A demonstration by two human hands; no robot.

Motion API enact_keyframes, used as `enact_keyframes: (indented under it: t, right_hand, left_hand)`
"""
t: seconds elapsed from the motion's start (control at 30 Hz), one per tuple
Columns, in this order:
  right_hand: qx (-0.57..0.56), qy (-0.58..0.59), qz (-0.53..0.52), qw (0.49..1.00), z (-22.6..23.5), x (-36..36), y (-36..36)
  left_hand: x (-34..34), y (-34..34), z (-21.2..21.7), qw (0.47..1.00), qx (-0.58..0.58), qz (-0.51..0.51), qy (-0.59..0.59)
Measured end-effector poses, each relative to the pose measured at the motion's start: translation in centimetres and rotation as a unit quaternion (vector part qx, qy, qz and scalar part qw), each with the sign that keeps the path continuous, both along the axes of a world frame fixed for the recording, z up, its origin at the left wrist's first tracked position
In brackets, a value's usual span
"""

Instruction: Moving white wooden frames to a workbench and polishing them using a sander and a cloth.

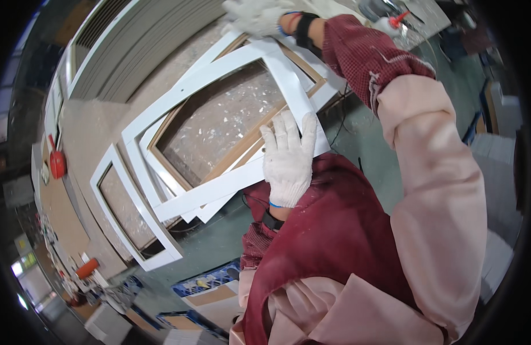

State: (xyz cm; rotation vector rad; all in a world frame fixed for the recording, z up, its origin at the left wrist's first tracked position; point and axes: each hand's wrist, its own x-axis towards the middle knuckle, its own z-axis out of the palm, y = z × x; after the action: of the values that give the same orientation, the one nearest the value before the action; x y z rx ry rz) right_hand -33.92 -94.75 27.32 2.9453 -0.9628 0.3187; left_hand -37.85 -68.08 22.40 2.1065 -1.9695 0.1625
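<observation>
Several white rectangular frames with brown inner edges lie stacked at angles on the worktable. My left hand [289, 158], in a white knit glove, rests flat with fingers stretched out on the near right corner of the top white frame [213, 191]. Beyond the frame's far right corner, my right hand [257, 17] is also gloved. It is beside the far end of the frames, at the picture's upper edge. Its fingers are partly cut off and blurred, so their grip is unclear. A smaller white frame [119, 224] lies to the left, partly over the table edge.
The brown worktable [98, 123] is speckled with white marks. Stacked long panels [139, 43] stand at the far left. A red-capped bottle [390, 24] is at the far right, and a red container [58, 164] is at the left. Blue crates [211, 277] sit below the table.
</observation>
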Motion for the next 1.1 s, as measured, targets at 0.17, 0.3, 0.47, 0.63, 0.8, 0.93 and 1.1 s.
enact_keyframes:
  t: [0.17, 0.3, 0.47, 0.63, 0.8, 0.93, 1.1]
  right_hand:
    - [0.024, 0.038, 0.003, 0.999, 5.2, -4.3, -2.4]
    - [-0.101, -0.142, 0.171, 0.97, 1.7, -8.3, -4.1]
    - [0.334, -0.156, 0.11, 0.923, 1.4, -12.5, 6.7]
    - [0.65, -0.031, 0.037, 0.759, 0.6, -15.7, 13.5]
    - [0.756, -0.01, -0.023, 0.654, -2.4, -16.2, 16.4]
    - [0.749, -0.03, 0.016, 0.662, -3.7, -15.5, 15.9]
    - [0.686, 0.009, 0.084, 0.722, -4.7, -14.6, 15.5]
  left_hand:
    - [0.3, 1.3, 0.6, 0.999, 0.023, -0.033, 0.01]
    - [1.1, 3.8, 2.6, 0.997, 0.008, -0.076, 0.021]
    - [2.6, 9.2, 1.6, 0.997, 0.04, -0.054, 0.041]
    - [4.0, 14.9, 0.8, 0.992, 0.066, 0.109, -0.017]
    - [3.4, 19.4, 1.8, 0.886, -0.089, 0.397, 0.224]
    - [2.1, 20.3, 0.6, 0.465, -0.294, 0.413, 0.726]
    - [0.4, 18.3, 0.3, 0.406, -0.141, 0.434, 0.792]
